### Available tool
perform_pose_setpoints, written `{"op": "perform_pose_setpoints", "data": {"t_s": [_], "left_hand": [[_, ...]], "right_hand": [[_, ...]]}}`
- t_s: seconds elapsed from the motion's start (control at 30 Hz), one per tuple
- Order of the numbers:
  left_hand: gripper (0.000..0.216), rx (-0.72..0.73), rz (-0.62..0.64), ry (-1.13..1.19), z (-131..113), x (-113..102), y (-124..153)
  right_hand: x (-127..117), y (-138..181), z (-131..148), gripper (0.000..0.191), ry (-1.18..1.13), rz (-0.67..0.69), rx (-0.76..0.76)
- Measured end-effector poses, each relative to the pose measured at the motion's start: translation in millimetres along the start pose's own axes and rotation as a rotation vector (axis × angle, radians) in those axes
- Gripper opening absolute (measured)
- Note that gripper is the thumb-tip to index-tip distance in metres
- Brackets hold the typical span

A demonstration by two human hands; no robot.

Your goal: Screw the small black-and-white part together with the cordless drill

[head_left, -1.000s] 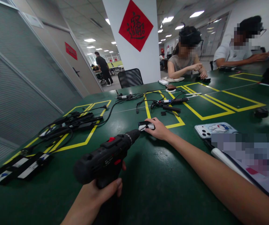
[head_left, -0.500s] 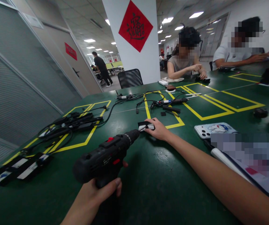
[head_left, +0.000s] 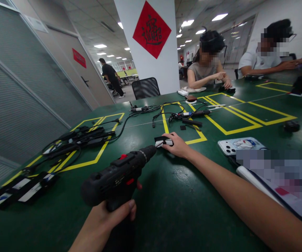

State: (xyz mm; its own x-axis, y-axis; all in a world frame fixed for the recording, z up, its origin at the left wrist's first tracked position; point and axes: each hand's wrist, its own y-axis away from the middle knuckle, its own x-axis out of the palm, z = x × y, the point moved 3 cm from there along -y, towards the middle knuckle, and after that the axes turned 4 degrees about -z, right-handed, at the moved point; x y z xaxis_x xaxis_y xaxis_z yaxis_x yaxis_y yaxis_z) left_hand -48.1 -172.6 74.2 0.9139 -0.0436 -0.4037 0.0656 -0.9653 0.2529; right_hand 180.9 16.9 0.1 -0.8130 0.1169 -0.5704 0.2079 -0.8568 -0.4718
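My left hand is wrapped round the grip of a black cordless drill with red buttons. The drill points away from me to the right, and its chuck ends beside a small black-and-white piece on the table. A thin bit seems to reach from the chuck to that piece; whether it touches is hard to tell. My right hand pinches the piece from its right side, so part of it is hidden under my fingers. Its exact kind does not show.
The green table has yellow tape outlines. Black cables lie at left, near black-and-white strips. An electric screwdriver lies beyond my right hand. A phone lies at right. Two people sit across the table.
Both hands, the drill and the small piece stay nearly still. In the background, a standing person has shifted slightly left and leans more.
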Motion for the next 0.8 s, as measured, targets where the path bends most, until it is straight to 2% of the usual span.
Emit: {"op": "perform_pose_setpoints", "data": {"t_s": [0.2,0.37,0.8], "left_hand": [[0.042,0.025,0.036,-0.018,-0.8,0.4,-0.5],[0.049,0.008,-0.002,0.018,-0.5,0.0,0.0],[0.045,-0.028,0.048,0.032,4.3,-1.8,-1.9]], "right_hand": [[0.7,-0.1,-0.5,0.046,-0.002,-0.005,0.007],[0.3,-0.2,-1.4,0.047,-0.01,0.0,0.006],[0.1,0.7,-0.6,0.046,-0.015,0.007,0.012]]}}
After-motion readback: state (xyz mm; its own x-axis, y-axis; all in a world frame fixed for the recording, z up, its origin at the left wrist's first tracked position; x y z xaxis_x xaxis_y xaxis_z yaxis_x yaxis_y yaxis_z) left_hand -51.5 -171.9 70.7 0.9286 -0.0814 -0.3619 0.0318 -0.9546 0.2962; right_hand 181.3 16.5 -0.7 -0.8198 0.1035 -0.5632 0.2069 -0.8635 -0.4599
